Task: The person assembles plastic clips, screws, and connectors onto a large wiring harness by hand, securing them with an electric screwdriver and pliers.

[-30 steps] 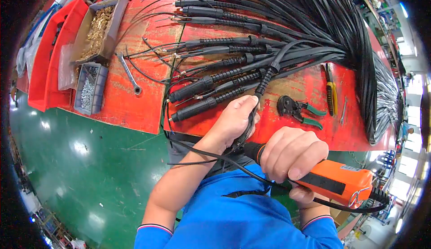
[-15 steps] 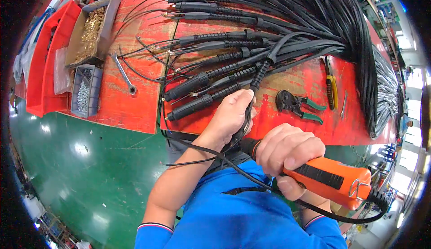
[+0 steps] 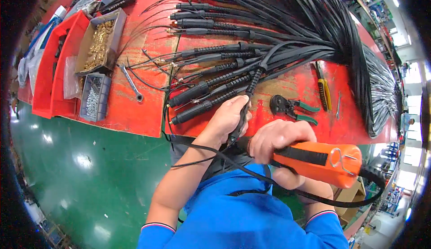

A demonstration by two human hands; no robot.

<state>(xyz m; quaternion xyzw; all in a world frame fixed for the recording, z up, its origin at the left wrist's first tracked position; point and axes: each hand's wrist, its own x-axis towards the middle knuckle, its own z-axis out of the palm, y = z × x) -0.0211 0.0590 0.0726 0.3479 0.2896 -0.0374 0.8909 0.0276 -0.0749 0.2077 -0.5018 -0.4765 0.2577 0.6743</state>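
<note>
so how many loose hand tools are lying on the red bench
4 that I can see: a wrench left of the cables, green-handled crimpers above the right hand, then a yellow screwdriver and a thin metal tool. Cables may hide others.

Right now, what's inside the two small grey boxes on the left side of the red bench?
The upper grey box holds brass-coloured fittings; the lower grey box holds small silvery screws. Whatever lies beneath those heaps is covered.

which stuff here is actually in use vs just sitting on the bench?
In use:
- left hand gripping a black cable handle
- right hand holding the orange power screwdriver

Lying about:
- finished black cables in a row
- wrench
- green-handled crimping pliers
- yellow-handled tool
- box of brass parts
- box of screws
</note>
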